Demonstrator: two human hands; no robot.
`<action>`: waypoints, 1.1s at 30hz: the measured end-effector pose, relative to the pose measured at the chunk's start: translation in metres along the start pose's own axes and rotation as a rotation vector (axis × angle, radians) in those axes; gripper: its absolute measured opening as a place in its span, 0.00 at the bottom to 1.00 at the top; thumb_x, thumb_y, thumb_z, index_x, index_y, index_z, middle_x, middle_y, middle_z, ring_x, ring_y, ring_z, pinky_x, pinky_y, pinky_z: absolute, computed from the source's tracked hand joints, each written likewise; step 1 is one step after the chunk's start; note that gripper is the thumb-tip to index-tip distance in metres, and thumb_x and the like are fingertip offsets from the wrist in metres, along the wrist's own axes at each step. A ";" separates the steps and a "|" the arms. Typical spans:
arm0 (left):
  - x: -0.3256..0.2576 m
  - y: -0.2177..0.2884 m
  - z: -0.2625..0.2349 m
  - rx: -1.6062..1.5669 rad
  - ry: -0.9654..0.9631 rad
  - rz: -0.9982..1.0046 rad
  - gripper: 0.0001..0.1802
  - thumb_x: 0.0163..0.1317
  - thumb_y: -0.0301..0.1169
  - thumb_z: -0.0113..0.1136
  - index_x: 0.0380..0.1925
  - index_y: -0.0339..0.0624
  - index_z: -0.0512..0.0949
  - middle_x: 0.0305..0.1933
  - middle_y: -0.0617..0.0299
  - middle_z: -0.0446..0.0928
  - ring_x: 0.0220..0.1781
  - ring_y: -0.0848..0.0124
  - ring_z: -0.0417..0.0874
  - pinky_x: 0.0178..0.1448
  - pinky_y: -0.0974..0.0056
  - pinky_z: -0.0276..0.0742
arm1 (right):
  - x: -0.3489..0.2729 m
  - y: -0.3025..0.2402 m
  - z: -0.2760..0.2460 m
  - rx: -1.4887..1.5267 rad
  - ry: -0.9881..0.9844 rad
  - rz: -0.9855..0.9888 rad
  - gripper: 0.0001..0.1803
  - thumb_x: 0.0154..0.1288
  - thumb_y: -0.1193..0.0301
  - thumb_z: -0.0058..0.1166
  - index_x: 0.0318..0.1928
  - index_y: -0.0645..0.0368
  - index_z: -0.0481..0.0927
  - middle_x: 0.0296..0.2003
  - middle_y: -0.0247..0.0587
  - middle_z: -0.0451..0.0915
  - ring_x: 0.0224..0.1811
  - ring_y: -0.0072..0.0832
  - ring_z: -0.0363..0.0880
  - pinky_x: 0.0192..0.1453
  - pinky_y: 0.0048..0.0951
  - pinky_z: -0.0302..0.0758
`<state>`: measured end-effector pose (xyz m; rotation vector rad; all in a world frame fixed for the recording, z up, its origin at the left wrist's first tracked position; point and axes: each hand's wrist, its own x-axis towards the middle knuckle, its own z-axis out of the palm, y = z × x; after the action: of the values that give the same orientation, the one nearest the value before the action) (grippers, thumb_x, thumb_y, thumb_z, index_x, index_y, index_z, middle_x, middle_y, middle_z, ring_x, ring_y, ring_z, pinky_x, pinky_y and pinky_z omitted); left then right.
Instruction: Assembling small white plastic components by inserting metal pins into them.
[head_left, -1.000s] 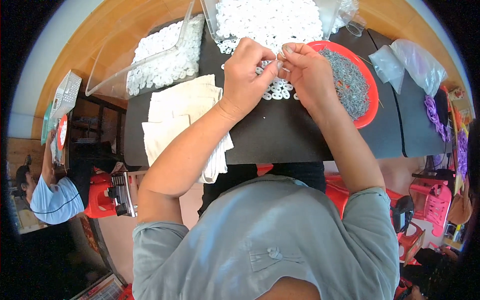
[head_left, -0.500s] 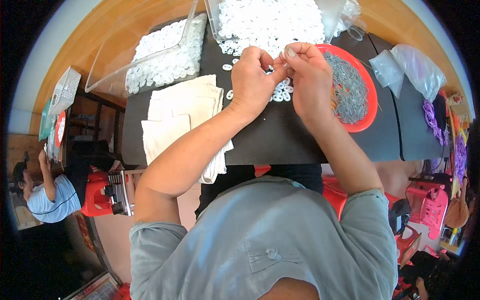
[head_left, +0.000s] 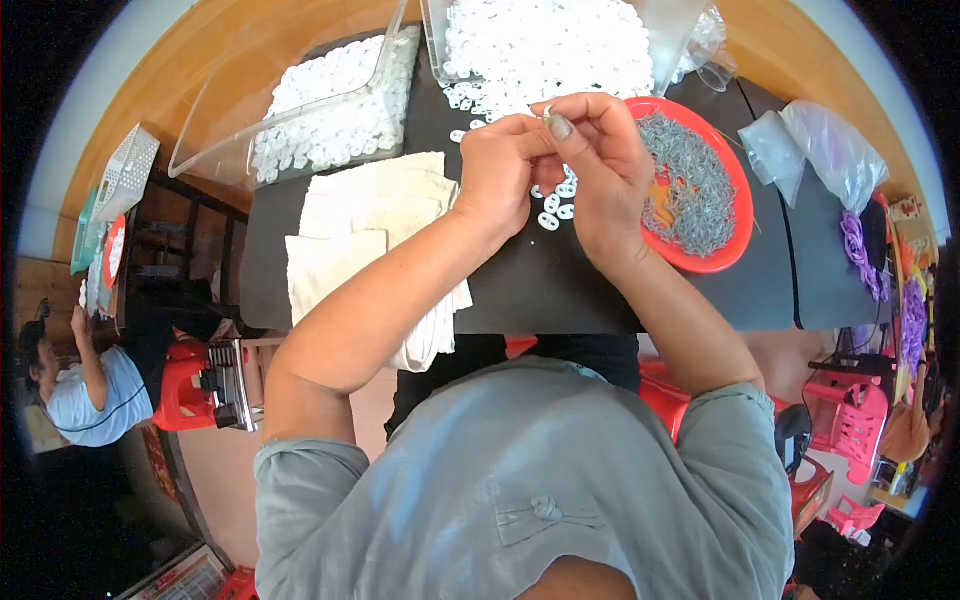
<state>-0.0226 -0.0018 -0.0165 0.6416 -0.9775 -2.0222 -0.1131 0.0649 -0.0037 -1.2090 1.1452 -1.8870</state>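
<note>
Black table (head_left: 560, 290); right fingers (head_left: 593, 106) pinching white piece (head_left: 548, 111); left fingers (head_left: 514, 129) curled (can't tell grip).

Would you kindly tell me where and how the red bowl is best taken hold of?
Probably by the rim, coming from the right: the red bowl has a raised edge that stands exposed there, while the right hand hides part of its left edge. I'd keep it level, as the thin grey pieces lie loose inside.
</note>
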 end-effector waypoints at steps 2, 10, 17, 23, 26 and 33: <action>-0.001 0.003 0.002 -0.036 -0.010 0.002 0.07 0.56 0.24 0.64 0.25 0.32 0.76 0.22 0.55 0.75 0.18 0.71 0.74 0.19 0.70 0.65 | 0.001 0.000 0.000 0.023 0.006 0.032 0.06 0.69 0.75 0.52 0.43 0.63 0.74 0.40 0.38 0.81 0.37 0.17 0.76 0.43 0.19 0.72; 0.001 0.021 -0.005 0.046 -0.132 0.056 0.06 0.57 0.24 0.63 0.27 0.32 0.77 0.27 0.52 0.79 0.22 0.71 0.78 0.18 0.70 0.69 | 0.016 0.007 -0.018 -0.128 0.030 -0.059 0.05 0.68 0.76 0.53 0.43 0.63 0.74 0.37 0.35 0.79 0.36 0.16 0.75 0.43 0.16 0.71; 0.000 0.022 -0.009 0.093 -0.183 0.067 0.05 0.60 0.24 0.61 0.31 0.31 0.78 0.28 0.54 0.79 0.24 0.72 0.78 0.21 0.70 0.71 | 0.017 0.009 -0.020 -0.198 -0.046 -0.072 0.05 0.69 0.78 0.52 0.43 0.64 0.74 0.34 0.31 0.77 0.37 0.14 0.74 0.43 0.16 0.71; -0.005 0.023 -0.007 0.102 -0.180 0.086 0.09 0.65 0.27 0.56 0.38 0.30 0.77 0.30 0.56 0.78 0.23 0.71 0.76 0.24 0.70 0.71 | 0.015 0.008 -0.019 -0.239 -0.078 -0.081 0.04 0.69 0.78 0.51 0.43 0.64 0.74 0.34 0.31 0.77 0.38 0.14 0.75 0.44 0.16 0.71; -0.004 0.024 -0.008 0.151 -0.124 0.110 0.08 0.65 0.26 0.56 0.38 0.31 0.77 0.30 0.57 0.78 0.24 0.72 0.76 0.24 0.70 0.71 | 0.019 0.010 -0.022 -0.336 -0.064 -0.101 0.05 0.69 0.76 0.52 0.43 0.63 0.75 0.34 0.30 0.77 0.38 0.15 0.75 0.45 0.17 0.71; -0.006 0.023 -0.005 0.241 -0.019 0.178 0.05 0.65 0.24 0.57 0.37 0.32 0.76 0.30 0.59 0.78 0.25 0.75 0.77 0.23 0.71 0.72 | 0.018 0.003 -0.020 -0.579 -0.075 -0.157 0.05 0.69 0.74 0.53 0.40 0.63 0.76 0.31 0.28 0.76 0.35 0.13 0.72 0.40 0.17 0.69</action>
<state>-0.0060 -0.0084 0.0004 0.6381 -1.2565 -1.7732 -0.1385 0.0557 -0.0039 -1.7016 1.6627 -1.6460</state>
